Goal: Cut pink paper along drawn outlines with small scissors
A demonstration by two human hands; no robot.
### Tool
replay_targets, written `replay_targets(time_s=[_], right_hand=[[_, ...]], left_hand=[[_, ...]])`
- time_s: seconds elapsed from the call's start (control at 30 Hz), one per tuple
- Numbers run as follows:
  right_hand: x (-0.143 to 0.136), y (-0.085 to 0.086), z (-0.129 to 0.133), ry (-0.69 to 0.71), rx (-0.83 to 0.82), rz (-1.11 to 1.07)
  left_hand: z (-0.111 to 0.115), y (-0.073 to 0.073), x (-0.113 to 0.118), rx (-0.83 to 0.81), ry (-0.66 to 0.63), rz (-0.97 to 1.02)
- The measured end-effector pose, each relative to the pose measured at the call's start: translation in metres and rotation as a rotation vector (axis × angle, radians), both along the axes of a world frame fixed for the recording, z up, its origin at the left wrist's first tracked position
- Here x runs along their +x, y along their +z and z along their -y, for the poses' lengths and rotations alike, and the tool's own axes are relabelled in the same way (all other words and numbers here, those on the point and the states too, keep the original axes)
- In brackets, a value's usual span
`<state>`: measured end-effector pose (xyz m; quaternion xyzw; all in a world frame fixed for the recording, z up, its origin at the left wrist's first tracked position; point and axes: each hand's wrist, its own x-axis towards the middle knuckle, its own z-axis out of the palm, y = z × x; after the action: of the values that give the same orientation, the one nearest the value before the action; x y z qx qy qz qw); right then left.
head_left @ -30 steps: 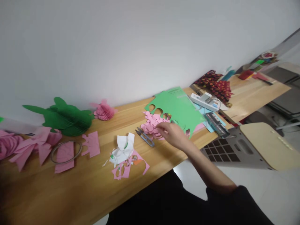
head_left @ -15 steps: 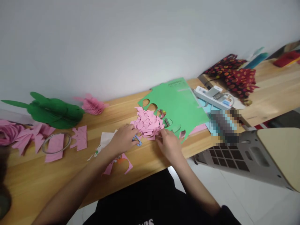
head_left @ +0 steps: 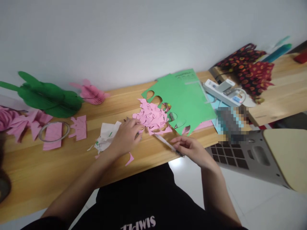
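Pink paper scraps (head_left: 152, 115) lie heaped between our hands, just beyond the fingertips. Handling such light pieces well, we judge, calls for low, gentle fingers and a slim pale tool (head_left: 165, 142) clear of the heap. Our left hand (head_left: 129, 132) bends palm-down at the pile's left edge, fingers curved; whether it grips anything, we cannot tell. Our right hand (head_left: 188, 148) turns inward at the tool, thumb near forefinger, its hold unclear, both forearms angled toward each other.
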<state>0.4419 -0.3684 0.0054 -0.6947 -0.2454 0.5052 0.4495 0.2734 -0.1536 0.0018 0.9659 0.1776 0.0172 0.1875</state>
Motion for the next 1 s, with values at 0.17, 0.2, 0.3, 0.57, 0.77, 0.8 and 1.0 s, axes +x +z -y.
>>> replay_targets(time_s=[0.17, 0.2, 0.3, 0.57, 0.77, 0.8, 1.0], right_hand=[[0.003, 0.021, 0.028, -0.089, -0.088, 0.036], [0.005, 0.024, 0.034, -0.08, -0.111, 0.052], [0.012, 0.029, 0.042, -0.081, -0.141, 0.106], [0.011, 0.042, 0.001, -0.144, 0.032, 0.233], [-0.01, 0.053, -0.048, -0.06, 0.089, -0.003], [-0.015, 0.056, -0.055, -0.048, 0.121, -0.023], [-0.052, 0.062, -0.111, 0.257, 0.217, 0.06]], left_hand=[[0.017, 0.004, -0.013, -0.032, -0.007, 0.098], [0.017, 0.004, -0.017, -0.041, 0.007, 0.126], [0.019, 0.005, -0.032, -0.084, 0.068, 0.225], [0.019, 0.016, -0.072, -0.097, 0.203, 0.484], [-0.017, 0.009, -0.136, -0.025, 0.448, 0.498], [-0.024, 0.006, -0.147, -0.011, 0.493, 0.475], [-0.063, -0.017, -0.188, 0.179, 0.701, 0.274]])
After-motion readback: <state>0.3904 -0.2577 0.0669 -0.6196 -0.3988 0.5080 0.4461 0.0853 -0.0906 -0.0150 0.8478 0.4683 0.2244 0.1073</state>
